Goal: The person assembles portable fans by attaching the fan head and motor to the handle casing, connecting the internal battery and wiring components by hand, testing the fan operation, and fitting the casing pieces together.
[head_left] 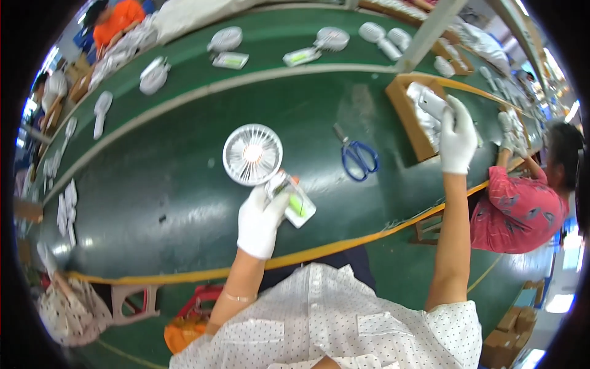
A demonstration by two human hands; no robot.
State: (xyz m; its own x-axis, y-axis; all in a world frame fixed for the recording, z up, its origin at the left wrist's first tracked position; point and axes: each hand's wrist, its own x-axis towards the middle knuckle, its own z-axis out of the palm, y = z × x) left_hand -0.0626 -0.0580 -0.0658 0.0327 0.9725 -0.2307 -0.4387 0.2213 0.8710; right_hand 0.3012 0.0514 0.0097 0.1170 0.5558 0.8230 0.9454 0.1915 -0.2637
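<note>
White gloves cover both my hands. My left hand (pixel 261 222) grips a small white handheld fan (pixel 252 155) near its neck. The fan's round grille faces up, and its handle lies uncovered, with a green battery (pixel 299 207) inside. Over a cardboard box at the right, my right hand (pixel 458 135) is closed on a white plastic handle cover (pixel 428 100). More white parts (pixel 428 128) fill the box (pixel 410 117) below it. Blue-handled scissors (pixel 359 161) lie on the green table between my hands.
Several fans and open handles, such as one fan (pixel 332 39), rest on the green strip beyond a pale rail (pixel 270 75). White pieces (pixel 67 212) lie at the far left. A metal post (pixel 430 34) rises behind the box. A co-worker in red (pixel 519 209) sits at the right.
</note>
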